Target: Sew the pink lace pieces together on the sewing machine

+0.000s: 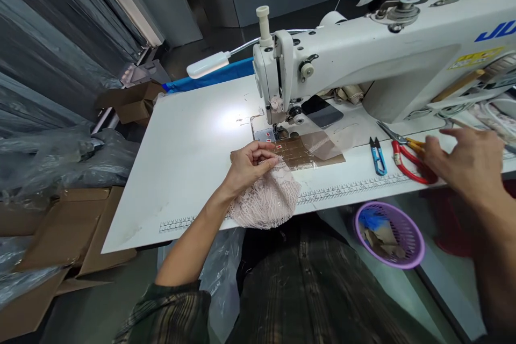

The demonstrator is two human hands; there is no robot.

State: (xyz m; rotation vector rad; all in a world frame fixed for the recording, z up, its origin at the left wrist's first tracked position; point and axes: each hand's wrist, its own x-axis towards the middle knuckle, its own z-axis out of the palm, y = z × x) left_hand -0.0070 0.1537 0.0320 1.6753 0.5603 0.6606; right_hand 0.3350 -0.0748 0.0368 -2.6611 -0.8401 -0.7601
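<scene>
Pinched in the fingertips of my left hand is a piece of pale pink lace fabric. The fabric hangs over the table's front edge, just in front of the needle area of a white sewing machine. Off to the right, my right hand is over the table with its fingers apart and nothing visible in them. Close to its thumb lie scissors with red handles and a yellow-orange handle. Blue thread snips rest farther left of that hand.
Brown tape-covered sheet lies beside the presser foot, and a dark phone-like slab sits behind it. A printed ruler runs along the front edge. Below stands a purple basket with scraps. Cardboard boxes are at left.
</scene>
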